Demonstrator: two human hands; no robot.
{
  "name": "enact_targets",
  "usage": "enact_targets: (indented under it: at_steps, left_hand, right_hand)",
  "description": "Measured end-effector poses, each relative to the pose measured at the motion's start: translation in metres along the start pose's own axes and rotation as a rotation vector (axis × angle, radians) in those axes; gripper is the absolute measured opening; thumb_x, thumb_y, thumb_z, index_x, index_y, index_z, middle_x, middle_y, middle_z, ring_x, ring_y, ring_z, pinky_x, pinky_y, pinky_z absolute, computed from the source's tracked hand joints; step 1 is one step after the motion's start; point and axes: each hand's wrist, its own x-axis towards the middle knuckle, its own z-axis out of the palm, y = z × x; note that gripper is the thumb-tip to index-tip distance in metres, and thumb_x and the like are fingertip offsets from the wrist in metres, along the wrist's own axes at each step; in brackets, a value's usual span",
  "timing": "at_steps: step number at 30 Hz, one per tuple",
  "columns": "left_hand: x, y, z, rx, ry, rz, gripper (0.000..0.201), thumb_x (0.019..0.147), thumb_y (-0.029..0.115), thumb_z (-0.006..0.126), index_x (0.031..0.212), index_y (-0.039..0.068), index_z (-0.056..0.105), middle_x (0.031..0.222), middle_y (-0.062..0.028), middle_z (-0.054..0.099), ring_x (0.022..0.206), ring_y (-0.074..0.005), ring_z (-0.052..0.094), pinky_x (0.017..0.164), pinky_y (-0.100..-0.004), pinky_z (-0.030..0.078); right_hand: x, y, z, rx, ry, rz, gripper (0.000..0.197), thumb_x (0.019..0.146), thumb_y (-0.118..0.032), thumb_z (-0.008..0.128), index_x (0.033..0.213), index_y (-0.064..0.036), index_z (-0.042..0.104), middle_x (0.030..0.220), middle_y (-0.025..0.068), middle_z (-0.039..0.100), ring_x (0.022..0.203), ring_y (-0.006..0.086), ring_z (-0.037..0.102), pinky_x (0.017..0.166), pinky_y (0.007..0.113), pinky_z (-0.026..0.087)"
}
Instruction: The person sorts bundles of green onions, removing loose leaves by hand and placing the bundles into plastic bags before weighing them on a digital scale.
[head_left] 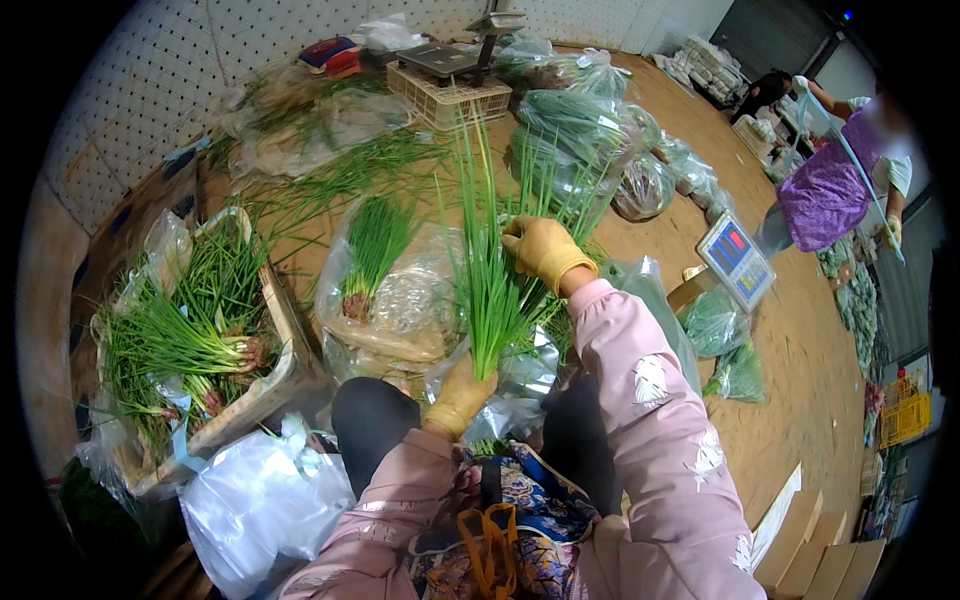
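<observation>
A bunch of long green chives (487,270) stands upright in front of me. My left hand (460,395), in a yellow glove, grips the bunch at its base. My right hand (545,250), also gloved yellow, is closed around the leaves higher up. Under the bunch lies a clear plastic bag (520,385) over my knees. Another clear bag with a small bunch of chives (375,250) lies just to the left.
A lined box of chives with roots (195,330) sits at left. Loose chives (340,175), a plastic basket (450,95) with a scale, and bagged greens (585,125) lie beyond. A digital scale (735,258) stands at right. Another person (835,180) works at far right.
</observation>
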Motion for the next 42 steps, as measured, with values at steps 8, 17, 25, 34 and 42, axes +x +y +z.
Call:
enact_targets:
  at_steps: [8,17,25,34,42]
  left_hand:
    - [0.005,-0.039,0.023,0.302,-0.052,0.258,0.031,0.079,0.019,0.048,0.104,0.001,0.051,0.093,-0.0215,0.056,0.086,-0.0345,0.054,0.075,-0.0386,0.042]
    - [0.009,-0.040,0.017,0.027,0.018,0.015,0.039,0.073,0.005,0.060,0.107,-0.004,0.045,0.083,-0.0062,0.054,0.069,-0.0150,0.051,0.062,-0.0268,0.043]
    - [0.012,-0.046,0.002,0.064,-0.064,-0.047,0.048,0.074,0.006,0.057,0.117,-0.005,0.038,0.101,-0.0132,0.053,0.083,-0.0218,0.052,0.075,-0.0294,0.043]
    - [-0.016,-0.029,0.033,0.201,0.003,0.158,0.020,0.079,0.014,0.058,0.093,0.003,0.052,0.071,-0.0075,0.053,0.051,-0.0109,0.046,0.044,-0.0219,0.037]
    - [0.001,-0.001,-0.044,-1.161,-0.073,-0.469,0.012,0.083,0.017,0.054,0.087,0.006,0.052,0.063,0.0044,0.047,0.043,0.0006,0.037,0.034,-0.0124,0.027]
  right_hand:
    - [0.019,0.053,0.006,-0.061,-0.169,-0.124,0.022,0.078,-0.026,0.050,0.090,-0.0138,0.064,0.068,0.0127,0.059,0.064,0.0224,0.059,0.059,0.035,0.047]
    - [0.010,0.039,0.013,0.275,0.038,0.018,0.045,0.069,-0.042,0.056,0.089,-0.0026,0.061,0.084,0.0195,0.061,0.078,0.0327,0.059,0.071,0.037,0.046]
    - [-0.009,0.051,0.030,0.561,0.349,0.147,0.045,0.060,-0.031,0.070,0.090,0.0016,0.061,0.094,0.0220,0.059,0.089,0.0343,0.057,0.077,0.038,0.046]
    - [-0.016,0.091,-0.061,1.489,1.059,0.124,0.025,0.072,-0.012,0.062,0.093,-0.0012,0.053,0.068,0.0165,0.057,0.058,0.0244,0.054,0.054,0.033,0.043]
    - [-0.028,0.064,-0.069,1.008,0.996,0.032,0.017,0.074,-0.012,0.057,0.088,-0.0039,0.051,0.083,0.0184,0.055,0.076,0.0331,0.054,0.064,0.039,0.043]
